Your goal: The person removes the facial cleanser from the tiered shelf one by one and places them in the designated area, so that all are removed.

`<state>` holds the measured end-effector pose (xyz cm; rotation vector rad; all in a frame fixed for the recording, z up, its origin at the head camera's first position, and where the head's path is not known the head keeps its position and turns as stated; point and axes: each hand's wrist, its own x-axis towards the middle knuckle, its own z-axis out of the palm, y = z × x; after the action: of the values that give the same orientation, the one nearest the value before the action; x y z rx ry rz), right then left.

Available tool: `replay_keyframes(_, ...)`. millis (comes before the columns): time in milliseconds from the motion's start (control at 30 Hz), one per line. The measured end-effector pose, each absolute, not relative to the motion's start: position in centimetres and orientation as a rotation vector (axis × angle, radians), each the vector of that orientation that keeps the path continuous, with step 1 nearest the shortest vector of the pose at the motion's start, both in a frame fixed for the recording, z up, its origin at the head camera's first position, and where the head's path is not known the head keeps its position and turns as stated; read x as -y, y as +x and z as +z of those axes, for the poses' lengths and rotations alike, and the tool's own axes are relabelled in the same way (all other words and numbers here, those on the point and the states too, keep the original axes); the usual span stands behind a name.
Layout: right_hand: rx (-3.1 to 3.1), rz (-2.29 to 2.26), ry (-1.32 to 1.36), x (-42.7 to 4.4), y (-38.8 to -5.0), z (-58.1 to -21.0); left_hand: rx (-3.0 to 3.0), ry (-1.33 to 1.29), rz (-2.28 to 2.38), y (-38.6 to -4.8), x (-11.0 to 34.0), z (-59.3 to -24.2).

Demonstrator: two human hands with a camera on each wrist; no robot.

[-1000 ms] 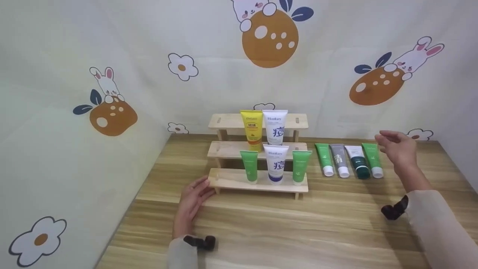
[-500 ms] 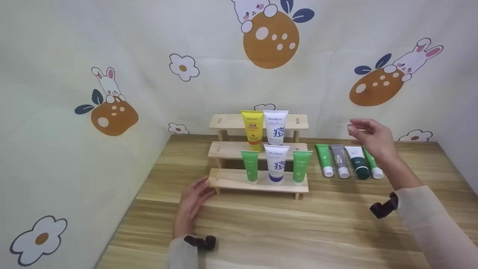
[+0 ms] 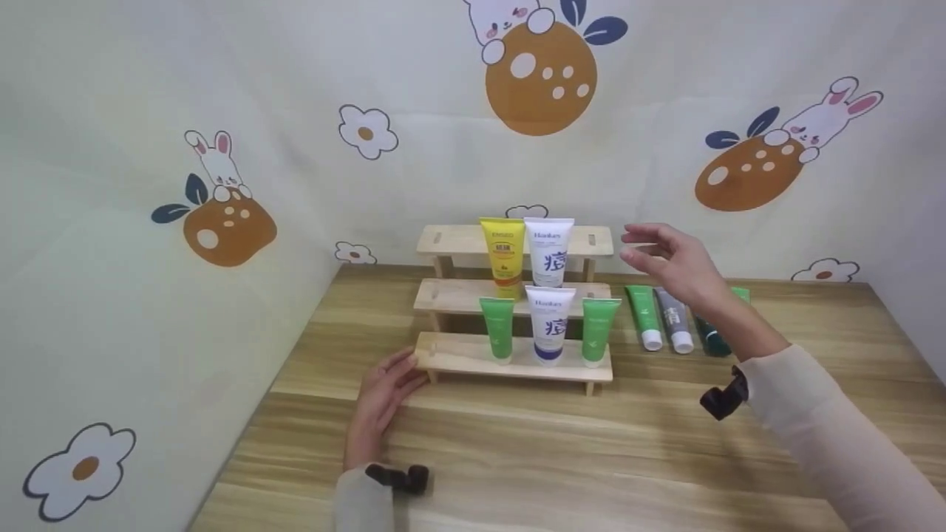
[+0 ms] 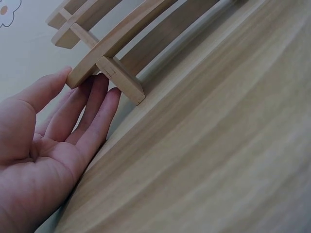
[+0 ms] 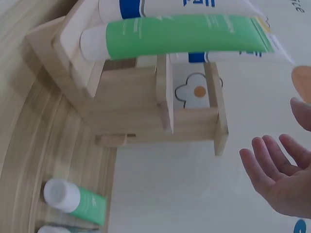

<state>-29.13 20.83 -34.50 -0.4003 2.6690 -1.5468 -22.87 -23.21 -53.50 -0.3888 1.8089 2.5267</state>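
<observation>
**Legible Markings**

Before you, far white tube (image 3: 549, 251) and near white tube (image 3: 549, 321): each lettered approximately "Hankey", above a large blue 痘. Yellow tube (image 3: 503, 255): roughly "ENSEO"; red characters blurred. Grey tube (image 3: 674, 318): pale character, uncertain. Wall cloth (image 5: 165, 189): letters resembling "ice", your right wrist view.

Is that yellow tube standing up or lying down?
Upright: the yellow tube stands on the rack's middle shelf, its wide, flat end at the top.
</observation>
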Motion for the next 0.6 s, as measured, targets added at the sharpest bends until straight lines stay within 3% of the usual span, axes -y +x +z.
replay_keyframes(600, -2.574, -1.557, -0.464, -16.0, -30.1, -33.8, -1.816, -0.352, 2.519, -22.6, 23.2, -53.2)
